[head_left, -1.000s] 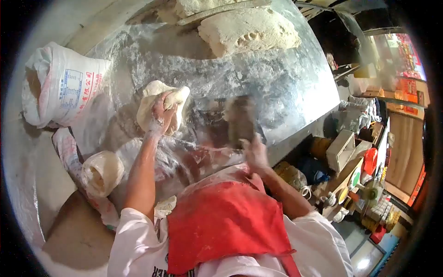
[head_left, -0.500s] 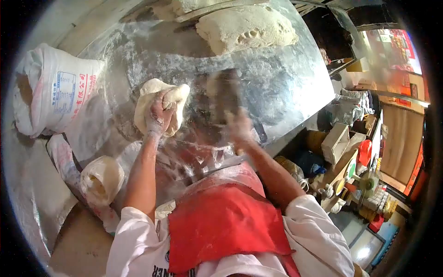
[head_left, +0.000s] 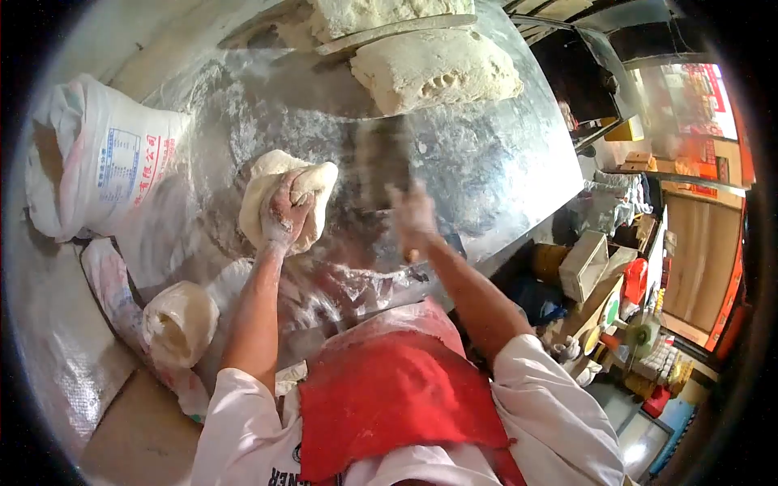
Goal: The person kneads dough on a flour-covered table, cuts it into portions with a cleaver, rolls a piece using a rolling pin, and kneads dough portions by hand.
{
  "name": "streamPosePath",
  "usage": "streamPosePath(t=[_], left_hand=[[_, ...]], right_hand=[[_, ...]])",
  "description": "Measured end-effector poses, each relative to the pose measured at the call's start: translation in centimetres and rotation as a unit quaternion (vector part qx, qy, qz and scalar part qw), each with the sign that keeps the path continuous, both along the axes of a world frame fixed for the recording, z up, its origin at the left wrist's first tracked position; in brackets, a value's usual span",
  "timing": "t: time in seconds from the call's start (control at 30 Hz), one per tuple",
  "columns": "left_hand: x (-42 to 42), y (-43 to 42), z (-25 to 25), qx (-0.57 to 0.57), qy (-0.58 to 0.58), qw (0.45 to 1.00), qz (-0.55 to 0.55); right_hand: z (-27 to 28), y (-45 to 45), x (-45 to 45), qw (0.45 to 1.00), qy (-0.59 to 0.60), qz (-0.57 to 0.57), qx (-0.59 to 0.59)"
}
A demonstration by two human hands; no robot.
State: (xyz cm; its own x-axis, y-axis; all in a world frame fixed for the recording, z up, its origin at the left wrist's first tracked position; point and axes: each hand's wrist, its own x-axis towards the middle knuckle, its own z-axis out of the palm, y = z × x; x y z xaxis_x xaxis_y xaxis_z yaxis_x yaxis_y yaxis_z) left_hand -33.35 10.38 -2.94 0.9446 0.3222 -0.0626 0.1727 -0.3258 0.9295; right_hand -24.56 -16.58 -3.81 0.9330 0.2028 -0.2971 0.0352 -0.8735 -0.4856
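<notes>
A floury lump of pale dough (head_left: 263, 174) rests on the metal worktop (head_left: 243, 105). My left hand (head_left: 288, 212) is closed on its right side, with the fingers curled into a fold. To the right, my right hand (head_left: 415, 217) is wrapped round the handle of a cleaver (head_left: 381, 158). The cleaver's broad, rectangular blade points away from me over the worktop and is smeared by motion. Its brown handle end shows below my fist. A gap separates the blade from the dough lump. Whether the blade touches the worktop I cannot tell.
A large dough slab (head_left: 438, 69) lies at the back, with a long pale strip (head_left: 393, 34) and more dough behind it. A white printed sack (head_left: 121, 162) stands at left, a smaller open bag (head_left: 182, 324) nearer me. Boxes (head_left: 585, 266) and clutter lie beyond the right edge.
The whole view has shifted slightly, so the slab sits lower. My right hand and the cleaver have swung a little to the left. My left hand keeps its grip on the dough.
</notes>
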Motion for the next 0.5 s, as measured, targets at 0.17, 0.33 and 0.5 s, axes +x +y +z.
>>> streamPosePath(t=[0.17,0.33,0.5], left_hand=[[-0.7,0.4,1.3,0.109,0.005,0.994,-0.001],[0.3,0.4,1.0,0.081,0.050,0.994,0.052],[1.6,-2.8,12.9,-0.515,-0.009,0.843,0.152]], right_hand=[[8.7,2.8,0.3,0.988,0.136,0.043,0.060],[8.6,-9.2,2.1,0.940,0.152,-0.224,0.208],[8.3,-16.1,6.8,0.975,0.049,-0.217,-0.028]])
